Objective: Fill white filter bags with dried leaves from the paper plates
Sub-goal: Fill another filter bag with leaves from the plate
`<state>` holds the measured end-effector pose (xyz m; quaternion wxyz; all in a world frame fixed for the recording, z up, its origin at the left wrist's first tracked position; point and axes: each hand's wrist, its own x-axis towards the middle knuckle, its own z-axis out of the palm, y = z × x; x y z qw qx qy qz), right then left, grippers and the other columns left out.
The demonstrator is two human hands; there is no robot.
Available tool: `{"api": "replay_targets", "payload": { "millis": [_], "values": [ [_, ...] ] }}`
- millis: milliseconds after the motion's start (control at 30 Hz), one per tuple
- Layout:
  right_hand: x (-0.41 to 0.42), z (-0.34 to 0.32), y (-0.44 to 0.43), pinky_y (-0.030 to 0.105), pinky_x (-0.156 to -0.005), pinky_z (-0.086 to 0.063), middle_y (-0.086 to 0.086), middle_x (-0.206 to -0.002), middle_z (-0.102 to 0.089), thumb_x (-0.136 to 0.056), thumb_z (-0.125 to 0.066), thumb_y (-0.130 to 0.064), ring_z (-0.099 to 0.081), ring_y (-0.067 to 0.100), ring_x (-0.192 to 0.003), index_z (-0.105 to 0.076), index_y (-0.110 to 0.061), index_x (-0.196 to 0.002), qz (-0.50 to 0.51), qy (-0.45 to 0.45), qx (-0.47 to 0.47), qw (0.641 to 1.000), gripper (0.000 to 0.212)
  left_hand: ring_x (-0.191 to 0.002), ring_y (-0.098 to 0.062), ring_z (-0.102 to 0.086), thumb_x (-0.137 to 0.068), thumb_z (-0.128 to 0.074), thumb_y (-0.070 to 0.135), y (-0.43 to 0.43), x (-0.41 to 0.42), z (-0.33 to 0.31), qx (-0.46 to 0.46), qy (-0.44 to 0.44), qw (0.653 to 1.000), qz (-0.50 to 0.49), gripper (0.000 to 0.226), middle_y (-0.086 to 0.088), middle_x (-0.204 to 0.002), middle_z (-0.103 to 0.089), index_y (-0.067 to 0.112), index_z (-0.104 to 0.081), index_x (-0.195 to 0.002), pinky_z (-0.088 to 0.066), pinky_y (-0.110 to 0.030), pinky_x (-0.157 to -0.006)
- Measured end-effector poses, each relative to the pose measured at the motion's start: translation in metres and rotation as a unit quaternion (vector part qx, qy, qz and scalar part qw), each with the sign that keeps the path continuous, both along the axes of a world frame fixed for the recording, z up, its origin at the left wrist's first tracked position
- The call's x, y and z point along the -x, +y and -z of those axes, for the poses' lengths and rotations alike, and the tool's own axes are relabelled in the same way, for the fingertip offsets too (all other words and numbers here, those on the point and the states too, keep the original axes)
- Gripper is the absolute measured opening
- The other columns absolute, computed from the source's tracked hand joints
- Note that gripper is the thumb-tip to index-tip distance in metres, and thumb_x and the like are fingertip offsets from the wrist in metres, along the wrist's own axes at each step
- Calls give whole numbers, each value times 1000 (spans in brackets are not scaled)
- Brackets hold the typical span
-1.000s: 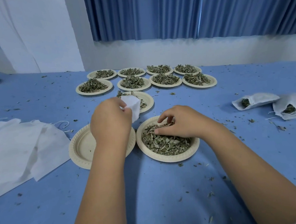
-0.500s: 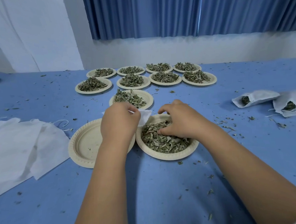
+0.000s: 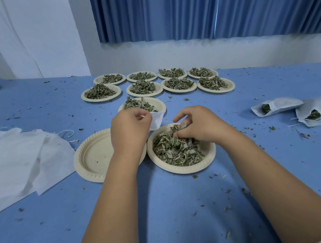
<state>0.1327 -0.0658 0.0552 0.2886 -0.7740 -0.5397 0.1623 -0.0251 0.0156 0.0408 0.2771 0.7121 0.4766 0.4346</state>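
White filter bag (image 3: pixel 156 120): at centre frame, pinched at its upper edge between thumb and forefinger of left hand (image 3: pixel 129 127), grip clamped on the fabric. Hanging with long axis roughly top-to-bottom in the frame, lower end just above the far rim of near plate (image 3: pixel 178 171). Mouth mostly hidden behind the fingers; seemingly turned rightward, toward right hand (image 3: pixel 199 125).

Right hand: just right of the bag, over near plate, with fingers bunched round a clump of dried leaves (image 3: pixel 177 150) and forefinger lifted clear.

Against one second earlier: bag lower, no longer in front of rear plate (image 3: pixel 159 107), now between rear plate and near plate. Right hand then resting low on the heap, now closed round a raised clump. Against half a second earlier: bag position almost unchanged.

Materials: bag of thin, matte cloth, softly creased. Leaves flat, grey-green, in broken flakes. Plates round, cream, with fluted rims.

Outward: empty plate (image 3: pixel 93 156) at left, just beside near plate, partly under the left wrist. Eight heaped plates (image 3: pixel 102 99) in two rows at upper centre. Flat spare bags (image 3: pixel 16 160) with drawstrings at left edge; filled bags (image 3: pixel 276 105) at right edge. Blue table cloth (image 3: pixel 162 216) littered with leaf crumbs; pleated blue curtain (image 3: pixel 186 11) across the top.
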Motion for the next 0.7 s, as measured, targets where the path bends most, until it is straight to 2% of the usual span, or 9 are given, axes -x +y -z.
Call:
{"api": "replay_targets", "payload": {
  "millis": [67,167,233,300,367,433,533,633,700],
  "values": [
    [-1,-4,-2,31,-78,-51,4,-96,-66,-74,-84,-24,-62,15,-80,-67,-27,-103,0,53,-36,998,34,-75,-7,-64,-87,-66,24,0,0,-1,-4,-13,1000,-6,11,10,-77,-69,26,-76,-84,-47,-20,-61],
    [-3,-8,-5,25,-73,-47,-2,-96,-64,-73,-86,-23,-58,7,-74,-67,-30,-107,3,110,-66,992,40,-77,-9,-65,-87,-65,25,2,1,-3,-11,-30,999,-13,11,6,-81,-71,25,-76,-88,-47,-20,-62],
    [-5,-10,-6,21,-71,-47,-4,-95,-65,-72,-86,-23,-62,5,-76,-67,-32,-108,8,148,-82,986,41,-77,-10,-64,-87,-65,25,2,1,-3,-15,-24,999,-14,12,5,-82,-71,26,-75,-94,-46,-20,-62],
    [-6,-12,-7,19,-71,-53,-2,-95,-69,-74,-85,-21,-68,7,-78,-67,-33,-107,8,202,-104,974,39,-75,-9,-63,-86,-65,25,2,0,-3,-12,-17,1000,-7,14,6,-80,-69,28,-73,-97,-44,-19,-60],
    [-8,-13,-7,22,-74,-57,4,-93,-72,-76,-82,-16,-71,10,-77,-69,-30,-107,2,269,-131,954,36,-71,-2,-61,-86,-66,24,0,-3,-3,-6,-16,1000,8,11,12,-77,-66,29,-74,-92,-43,-17,-57],
    [-8,-15,-6,21,-68,-56,6,-86,-73,-80,-79,-9,-70,11,-70,-69,-23,-109,-8,334,-164,928,34,-63,3,-58,-86,-66,23,-1,-5,-2,-1,-10,1000,21,11,20,-71,-63,29,-75,-84,-41,-14,-52],
    [-7,-14,-3,20,-67,-56,3,-82,-74,-84,-74,-5,-68,9,-67,-69,-19,-110,-1,395,-207,895,30,-58,3,-59,-85,-66,20,-1,-7,-2,14,-9,999,37,16,24,-65,-63,23,-74,-71,-45,-15,-50],
    [-2,-8,3,28,-83,-55,3,-83,-75,-89,-65,-1,-67,10,-72,-68,-19,-107,-8,470,-234,851,25,-55,-3,-57,-83,-69,20,-2,-12,-2,39,-24,998,46,18,10,-67,-69,14,-73,-67,-47,-20,-55],
    [3,-3,7,29,-87,-51,-4,-68,-70,-93,-56,4,-62,4,-61,-67,-17,-108,-16,520,-239,820,28,-57,-8,-55,-81,-70,20,-4,-14,-4,63,-41,996,56,20,-2,-71,-71,8,-72,-66,-45,-20,-55]
  ]
}}
